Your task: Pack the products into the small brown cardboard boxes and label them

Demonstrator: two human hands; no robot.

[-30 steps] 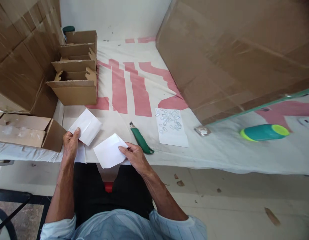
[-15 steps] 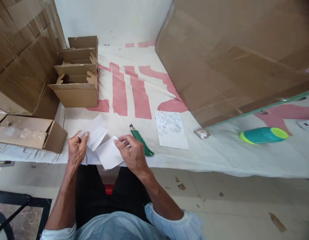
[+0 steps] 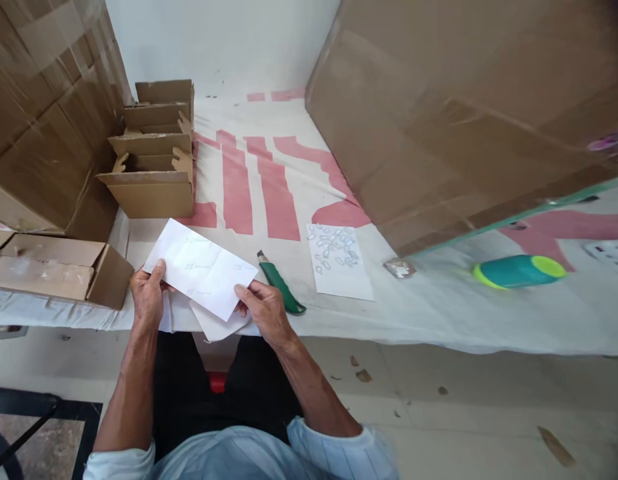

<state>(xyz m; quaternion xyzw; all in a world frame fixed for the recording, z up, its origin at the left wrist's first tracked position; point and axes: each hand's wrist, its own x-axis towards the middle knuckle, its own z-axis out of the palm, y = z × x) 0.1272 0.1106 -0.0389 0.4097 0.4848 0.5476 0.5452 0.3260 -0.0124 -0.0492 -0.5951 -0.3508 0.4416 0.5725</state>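
Note:
Between my two hands a white sheet of paper (image 3: 201,267) with faint grey print is held spread out and tilted. My left hand (image 3: 149,293) pinches its left end, thumb on top. At the lower right corner my right hand (image 3: 263,308) grips the same sheet between thumb and fingers. Beneath it, a second white paper (image 3: 219,325) lies at the table's front edge, partly covered. Just right of my right hand rests a green utility knife (image 3: 283,288), its tip pointing away from me. Farther right lies a white sheet with small clear pieces (image 3: 339,257) scattered on it.
Open cardboard boxes (image 3: 153,200) stand at the back left, beside a tall taped carton stack (image 3: 49,133). A closed box (image 3: 109,277) sits at the left front. A large carton (image 3: 439,133) fills the right back. A teal bottle (image 3: 519,271) and a small clear packet (image 3: 399,268) lie right.
The folded paper in my left hand has been opened out flat, and my right hand has moved from the lower paper to this sheet's right corner.

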